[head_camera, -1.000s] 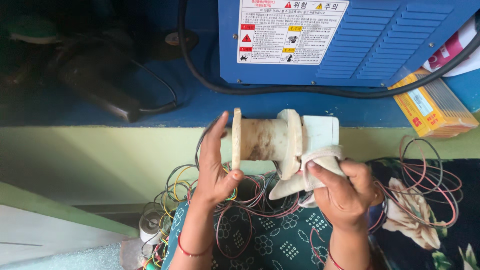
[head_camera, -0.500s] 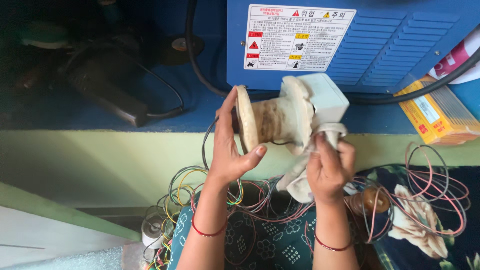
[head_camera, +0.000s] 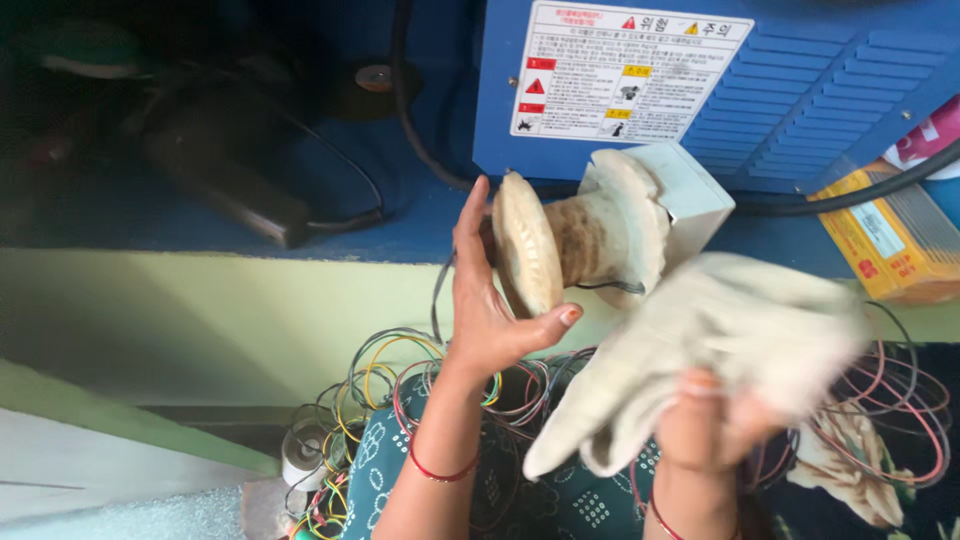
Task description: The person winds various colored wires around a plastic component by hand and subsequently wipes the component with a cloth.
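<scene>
My left hand (head_camera: 487,305) grips the left flange of a pale wooden spool (head_camera: 580,240), held up and tilted in front of me. A white boxy part (head_camera: 680,190) sits at the spool's right end. My right hand (head_camera: 715,425) is lower right and holds a cream cloth (head_camera: 720,340), blurred with motion and apart from the spool. A thin dark wire runs off the spool's core. Both wrists wear red bangles.
A blue machine (head_camera: 800,90) with a white warning label stands behind the spool, with a black cable (head_camera: 420,140) beside it. A yellow box (head_camera: 895,240) lies at right. Tangled coloured wires (head_camera: 400,380) lie over my lap. A green ledge (head_camera: 200,310) runs across.
My right hand has pulled the cloth off the spool's right end and swung it down and to the right. My left hand has tilted the spool and kept hold of it.
</scene>
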